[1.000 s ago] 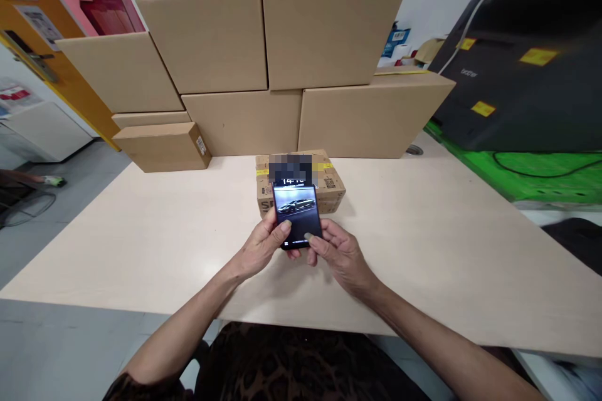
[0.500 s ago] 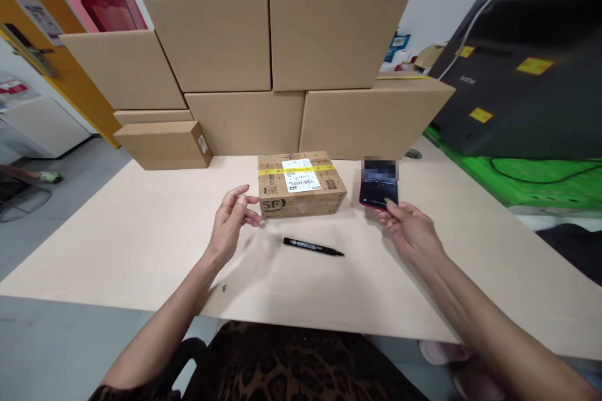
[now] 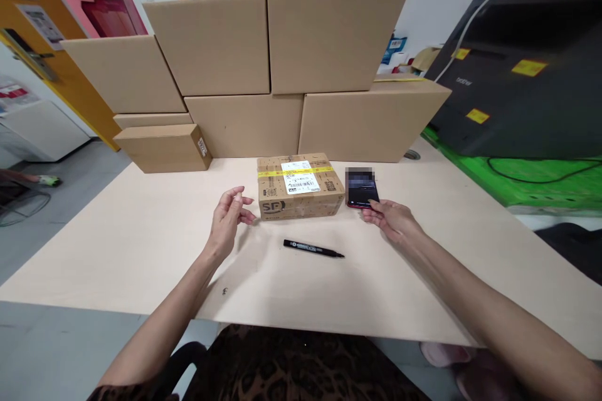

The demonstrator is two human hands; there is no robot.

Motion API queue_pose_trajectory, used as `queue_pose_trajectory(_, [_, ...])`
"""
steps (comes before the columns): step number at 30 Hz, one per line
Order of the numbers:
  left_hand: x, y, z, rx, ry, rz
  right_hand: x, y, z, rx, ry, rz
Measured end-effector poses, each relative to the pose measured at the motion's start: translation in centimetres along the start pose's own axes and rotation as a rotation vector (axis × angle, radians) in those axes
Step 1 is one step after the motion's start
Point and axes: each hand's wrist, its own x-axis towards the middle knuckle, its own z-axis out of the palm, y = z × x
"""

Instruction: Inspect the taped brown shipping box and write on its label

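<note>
nearest the camera, a dark patterned lap, then two bare forearms reaching out over the pale tabletop [image 3: 141,244]. black marker [image 3: 313,249] lies flat between the hands, touched by neither. left hand [image 3: 226,220] hovers just left of the small parcel [image 3: 300,185], fingers loosely spread and empty, not touching it. right hand [image 3: 392,222] rests with fingertips at the near edge of the phone [image 3: 360,188], which lies face up on the tabletop just beside the parcel's right end — fingers fairly straight, more a light touch than a grip.

change: a second ago both hands held the phone up over the parcel; half a second ago the right hand carried it off to the right; now it is down and closer to the parcel. judgement — phone set aside, parcel label uncovered, both hands free.

behind: stacked large cartons [image 3: 282,75] along the far edge, dark printer [image 3: 522,69] on green sheet at right, orange door frame and grey floor at left.
</note>
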Motion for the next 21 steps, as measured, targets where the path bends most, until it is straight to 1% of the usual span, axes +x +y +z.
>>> queue_pose_trajectory(8, [1.5, 0.0, 0.5, 0.027, 0.025, -0.094, -1.2, -2.5, -0.3, -0.187, -0.057, 0.099])
queue_pose_trajectory(16, [2.1, -0.2, 1.2, 0.056, 0.022, -0.138, -1.7, -3.8, -0.3, -0.314, -0.079, 0.155])
queue_pose_trajectory(21, [2.4, -0.4, 1.3, 0.067, 0.01, -0.146, -2.1, -4.2, -0.2, -0.381, -0.089, 0.159])
